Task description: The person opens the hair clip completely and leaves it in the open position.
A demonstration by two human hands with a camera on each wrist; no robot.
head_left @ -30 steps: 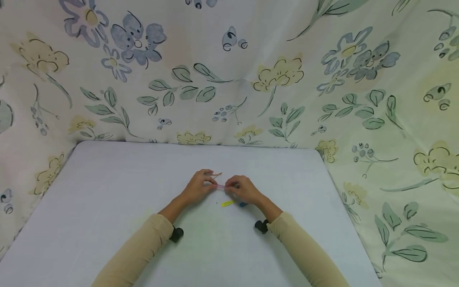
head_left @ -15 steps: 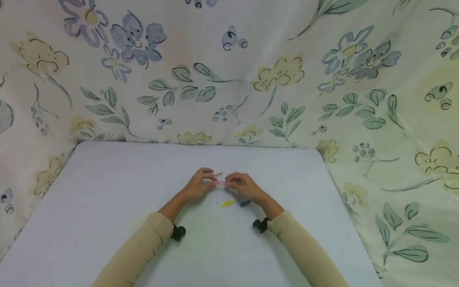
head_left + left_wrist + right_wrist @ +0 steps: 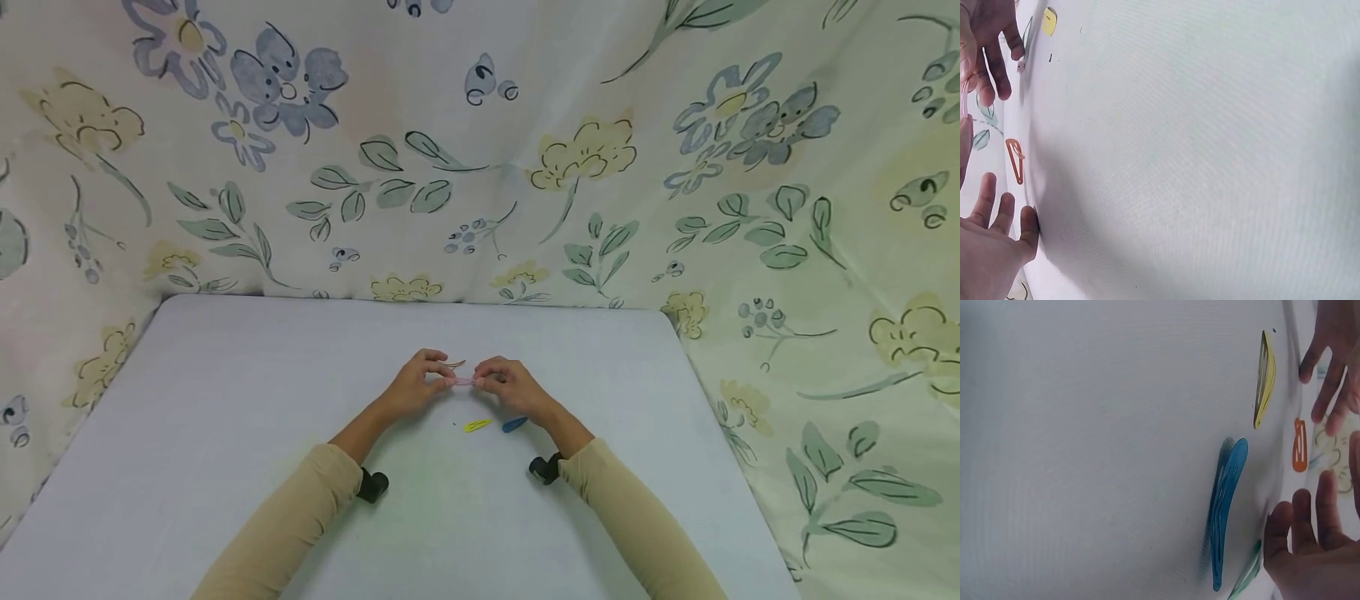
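A pink hair clip (image 3: 464, 382) is held up between both hands, over the middle of the table. My left hand (image 3: 415, 387) pinches one end between thumb and index finger. The opposite end is pinched by the right hand (image 3: 516, 390). In the left wrist view the pink clip (image 3: 964, 100) shows only in part at the edge. The remaining fingers of both hands are spread loosely. Beyond the hands lies an orange snap hair clip (image 3: 1299, 447). Nearer the body are a yellow hair clip (image 3: 477, 426) and a blue hair clip (image 3: 514, 424).
A green hair clip (image 3: 1247, 575) lies near the right hand's fingers in the right wrist view. A tiny dark speck (image 3: 453, 424) sits left of the yellow clip. The white table (image 3: 247, 375) ends at a floral curtain (image 3: 480, 167) behind and beside it.
Both hands have risen slightly away from the body with the pink clip. The blue clip, partly covered by the right hand before, now shows fully. The pink clip's strands look closer together.
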